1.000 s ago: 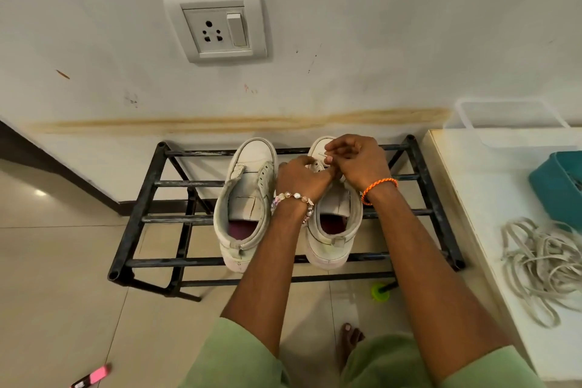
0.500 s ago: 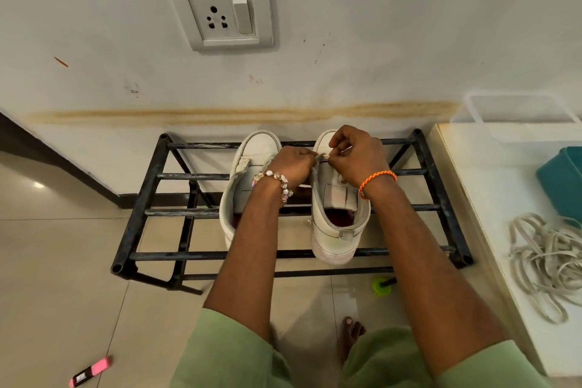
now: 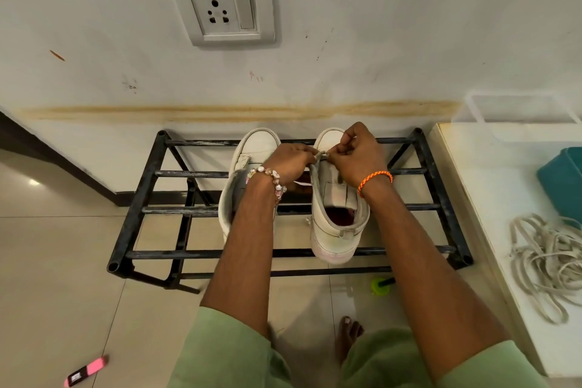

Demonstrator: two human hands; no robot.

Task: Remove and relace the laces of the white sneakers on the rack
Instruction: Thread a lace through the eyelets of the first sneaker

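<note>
Setting: white wall with a socket point(image 3: 224, 6) above a black metal rack point(image 3: 138, 198) on a tiled floor.
Sneakers: two white sneakers stand side by side on the rack's top bars, toes to the wall; the left sneaker point(image 3: 256, 151) near the middle, the right sneaker point(image 3: 333, 224) toward the right end.
Progress: both appear unlaced; loose laces point(image 3: 548, 261) lie heaped on the white counter point(image 3: 491, 198) to the right. Relacing seems barely begun, at the toe-end eyelets of the right sneaker.
Left hand point(image 3: 291, 159): fingers curled, pinching a lace end at that sneaker's front.
Right hand point(image 3: 359, 153): clenched round the same lace opposite.
</note>
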